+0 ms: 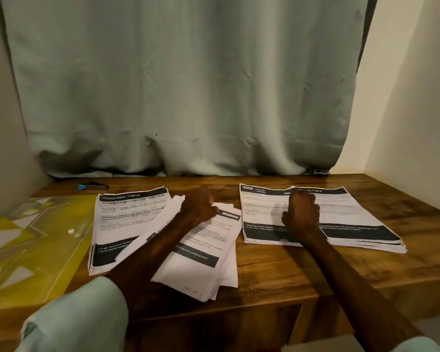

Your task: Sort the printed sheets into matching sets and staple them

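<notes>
Printed sheets with black bands lie in groups on the wooden table. A left pile is headed "DRESSING TABLE". A loose, fanned middle pile leans over it. My left hand rests on top of that middle pile, fingers curled at its far edge; whether it grips a sheet is unclear. On the right, a pile headed "3800" lies partly under another stack. My right hand presses down where these two overlap, fingers bent. A stapler with a blue end lies at the far left.
A yellow patterned plastic folder covers the table's left end. A pale green curtain hangs behind the table, touching its far edge. A cream wall bounds the right side. The front table edge runs just below the middle pile.
</notes>
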A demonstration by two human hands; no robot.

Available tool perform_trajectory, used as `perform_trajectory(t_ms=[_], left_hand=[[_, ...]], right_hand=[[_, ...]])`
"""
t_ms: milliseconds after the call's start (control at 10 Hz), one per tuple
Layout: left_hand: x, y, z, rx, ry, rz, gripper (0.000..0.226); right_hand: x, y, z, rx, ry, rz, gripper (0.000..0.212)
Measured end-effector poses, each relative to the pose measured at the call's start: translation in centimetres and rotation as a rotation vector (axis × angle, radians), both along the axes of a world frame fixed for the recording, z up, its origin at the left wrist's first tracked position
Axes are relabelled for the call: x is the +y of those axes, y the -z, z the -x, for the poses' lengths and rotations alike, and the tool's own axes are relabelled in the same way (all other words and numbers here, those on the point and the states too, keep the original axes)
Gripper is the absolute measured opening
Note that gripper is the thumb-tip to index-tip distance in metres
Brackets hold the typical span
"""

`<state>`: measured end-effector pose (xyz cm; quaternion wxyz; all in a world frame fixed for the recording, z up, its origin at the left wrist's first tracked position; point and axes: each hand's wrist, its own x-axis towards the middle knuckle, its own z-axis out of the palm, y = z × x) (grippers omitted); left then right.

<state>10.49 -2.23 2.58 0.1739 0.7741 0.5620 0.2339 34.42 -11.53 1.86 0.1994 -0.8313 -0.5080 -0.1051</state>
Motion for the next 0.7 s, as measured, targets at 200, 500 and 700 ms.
perform_trajectory(t_ms=[200, 500, 700], left_hand=[[1.9, 1.1, 6.7, 0.514, -0.127, 0.143, 0.107], [2.8, 0.9, 9.2, 0.379, -0.116, 0.24, 0.109], [0.9, -2.3, 8.7, 0.135, -0.11, 0.4, 0.078]], right_hand=[[-2.6, 2.7, 10.9, 0.503, -0.295, 0.014, 0.025], [-2.8, 3.9, 15.2, 0.228, -0.306, 0.102, 0.04], [-2.7, 4.1, 15.1, 0.217, -0.307, 0.108, 0.04]])
